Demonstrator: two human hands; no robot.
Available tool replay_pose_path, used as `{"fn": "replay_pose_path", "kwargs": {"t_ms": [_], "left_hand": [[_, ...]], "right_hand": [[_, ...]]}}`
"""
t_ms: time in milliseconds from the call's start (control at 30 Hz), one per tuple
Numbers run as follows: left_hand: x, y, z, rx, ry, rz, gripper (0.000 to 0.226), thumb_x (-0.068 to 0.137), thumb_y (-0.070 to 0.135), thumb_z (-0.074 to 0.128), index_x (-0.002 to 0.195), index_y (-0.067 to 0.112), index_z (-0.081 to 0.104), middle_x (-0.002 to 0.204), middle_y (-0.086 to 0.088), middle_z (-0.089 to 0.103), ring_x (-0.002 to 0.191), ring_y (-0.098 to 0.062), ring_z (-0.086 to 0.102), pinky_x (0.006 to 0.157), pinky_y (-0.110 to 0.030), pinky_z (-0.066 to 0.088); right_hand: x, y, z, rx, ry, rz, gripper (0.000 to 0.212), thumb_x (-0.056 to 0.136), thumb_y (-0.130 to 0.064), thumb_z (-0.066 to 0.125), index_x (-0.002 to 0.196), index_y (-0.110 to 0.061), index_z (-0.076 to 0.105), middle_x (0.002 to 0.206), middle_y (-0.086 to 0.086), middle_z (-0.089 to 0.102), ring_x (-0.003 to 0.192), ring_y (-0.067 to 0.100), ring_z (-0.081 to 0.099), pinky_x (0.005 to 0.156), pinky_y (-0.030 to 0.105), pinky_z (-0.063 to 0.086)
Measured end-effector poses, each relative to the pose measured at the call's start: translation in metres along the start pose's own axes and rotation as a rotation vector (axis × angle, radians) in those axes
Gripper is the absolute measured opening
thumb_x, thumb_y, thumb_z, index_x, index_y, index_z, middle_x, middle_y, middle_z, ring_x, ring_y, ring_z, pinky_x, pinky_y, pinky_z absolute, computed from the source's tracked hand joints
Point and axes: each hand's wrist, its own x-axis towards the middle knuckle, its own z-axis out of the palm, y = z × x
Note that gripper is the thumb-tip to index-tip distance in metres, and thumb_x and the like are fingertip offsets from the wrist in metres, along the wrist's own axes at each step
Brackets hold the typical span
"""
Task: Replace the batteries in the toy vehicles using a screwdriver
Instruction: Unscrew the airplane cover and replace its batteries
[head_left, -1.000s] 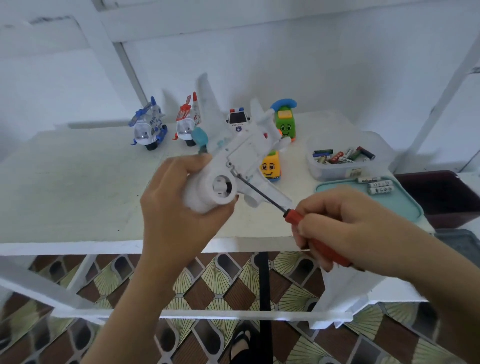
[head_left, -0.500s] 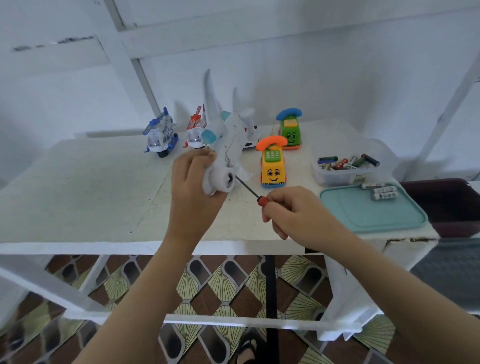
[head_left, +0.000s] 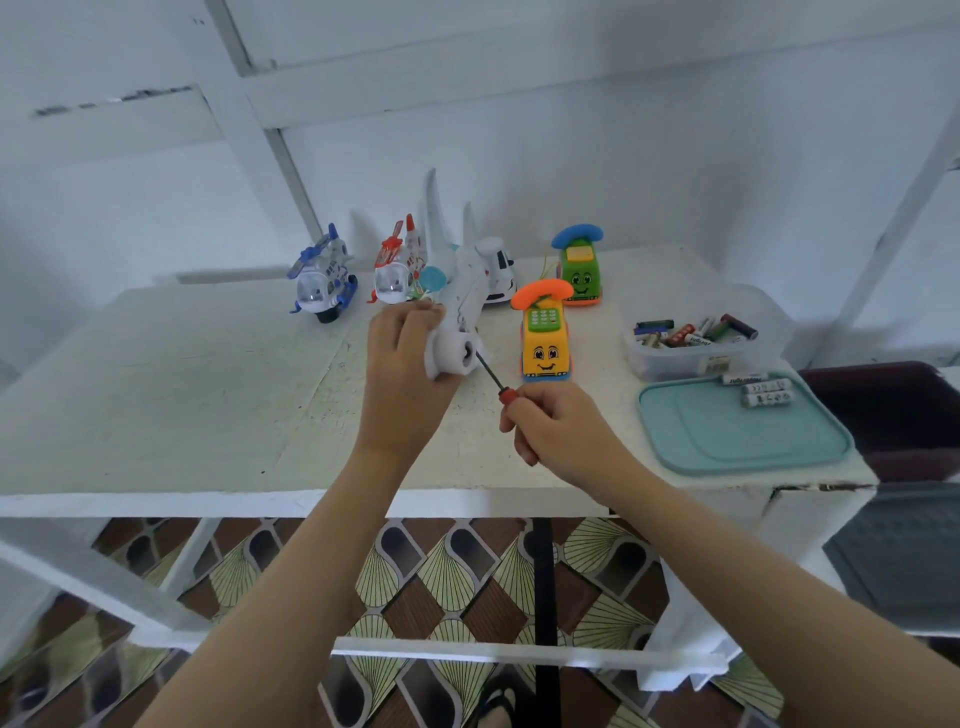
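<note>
White toy plane (head_left: 462, 312), held above the table (head_left: 182, 395) in the gripping left hand (head_left: 402, 374), needs the right hand (head_left: 556, 431), curled round the red-handled screwdriver (head_left: 493, 382), to keep the tip seated squarely while turning.

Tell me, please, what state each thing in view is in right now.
White toy plane: tilted, gripped by the left hand.
Screwdriver: held by the right hand, tip against the plane.
Yellow phone car: upright on the table.
Green phone car: upright on the table.
Blue helicopter: standing upright.
Red helicopter: standing upright.
Clear tub: uncovered, loose batteries inside.
Teal lid: flat on the table, three batteries at its far edge.
</note>
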Motion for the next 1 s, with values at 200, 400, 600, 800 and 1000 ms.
{"fn": "replay_pose_path", "kwargs": {"t_ms": [200, 400, 600, 800, 1000], "left_hand": [[0.004, -0.002, 0.01, -0.019, 0.007, -0.059, 0.051, 0.061, -0.001, 0.085, 0.106, -0.005, 0.059, 0.105, -0.023, 0.057, 0.103, -0.023, 0.045, 0.089, -0.024, 0.039], [0.006, -0.002, 0.017, -0.022, 0.012, -0.093, 0.052, 0.062, -0.002, 0.085, 0.106, -0.006, 0.059, 0.107, -0.024, 0.057, 0.105, -0.023, 0.044, 0.091, -0.026, 0.04], [0.009, -0.017, 0.014, -0.04, -0.03, -0.014, 0.057, 0.059, 0.003, 0.088, 0.108, -0.002, 0.058, 0.107, -0.024, 0.059, 0.106, -0.024, 0.046, 0.093, -0.024, 0.039], [0.01, -0.017, 0.023, -0.054, 0.002, -0.05, 0.055, 0.059, -0.003, 0.085, 0.105, -0.002, 0.057, 0.105, -0.024, 0.057, 0.102, -0.025, 0.046, 0.095, -0.011, 0.033], [0.01, -0.015, 0.028, -0.044, 0.025, -0.102, 0.059, 0.058, -0.004, 0.085, 0.109, -0.001, 0.056, 0.107, -0.024, 0.056, 0.103, -0.024, 0.045, 0.091, -0.018, 0.034]], "right_hand": [[0.005, 0.005, 0.013, 0.087, 0.012, 0.013, 0.028, 0.096, -0.01, 0.044, 0.071, -0.01, 0.056, 0.047, 0.001, 0.05, 0.036, 0.001, 0.04, 0.042, 0.013, 0.033], [0.009, 0.011, 0.027, 0.143, 0.058, -0.014, 0.026, 0.096, -0.01, 0.043, 0.074, -0.004, 0.055, 0.05, 0.004, 0.049, 0.036, 0.001, 0.04, 0.042, 0.014, 0.032], [0.02, 0.014, 0.001, 0.129, -0.001, 0.017, 0.029, 0.094, -0.007, 0.046, 0.067, -0.008, 0.055, 0.041, -0.005, 0.046, 0.035, 0.002, 0.039, 0.041, 0.013, 0.033], [0.023, 0.016, 0.014, 0.134, 0.002, 0.003, 0.027, 0.095, -0.008, 0.043, 0.071, -0.011, 0.054, 0.046, -0.001, 0.048, 0.035, 0.0, 0.039, 0.041, 0.013, 0.032], [0.025, 0.021, 0.027, 0.169, 0.068, -0.044, 0.027, 0.097, -0.008, 0.042, 0.077, 0.006, 0.054, 0.051, 0.006, 0.046, 0.038, 0.001, 0.04, 0.043, 0.017, 0.032]]}}
